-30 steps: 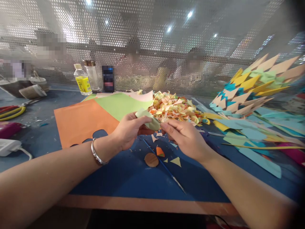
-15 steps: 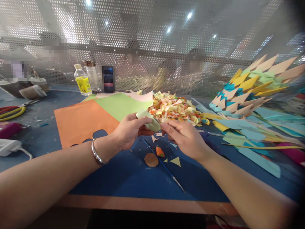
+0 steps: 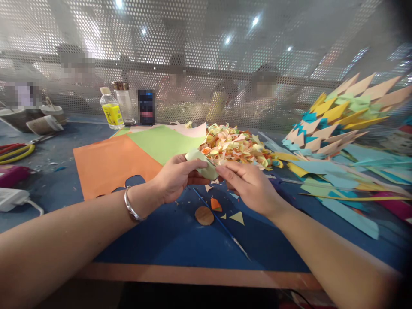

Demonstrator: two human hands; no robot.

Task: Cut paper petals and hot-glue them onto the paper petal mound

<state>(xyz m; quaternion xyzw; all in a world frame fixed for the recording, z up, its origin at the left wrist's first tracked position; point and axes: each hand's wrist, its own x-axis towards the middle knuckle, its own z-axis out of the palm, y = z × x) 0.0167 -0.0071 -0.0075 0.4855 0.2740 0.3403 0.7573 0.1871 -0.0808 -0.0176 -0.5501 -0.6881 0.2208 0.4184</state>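
My left hand [image 3: 175, 177] holds a small pale green piece of paper [image 3: 206, 171] between thumb and fingers, above the middle of the table. My right hand [image 3: 249, 184] is closed in a pinch at the paper's right edge. A thin dark line shows on the paper beside its fingertips; whatever that hand grips is mostly hidden. Beneath the hands lie a round wooden disc [image 3: 204, 216], a thin blue-handled brush [image 3: 225, 229], a folded orange scrap [image 3: 216, 204] and a pale yellow triangular scrap [image 3: 238, 218].
Orange [image 3: 106, 161] and green [image 3: 167, 143] sheets lie left of centre. Behind my hands rises a heap of paper cuttings [image 3: 238, 143]. A spiky folded-paper piece [image 3: 337, 116] and blue strips [image 3: 350, 214] occupy the right. A bottle [image 3: 111, 109] and yellow-handled scissors [image 3: 17, 153] are further left.
The pale green paper has shifted very slightly right and down in my left hand. Both hands otherwise stay almost in place.
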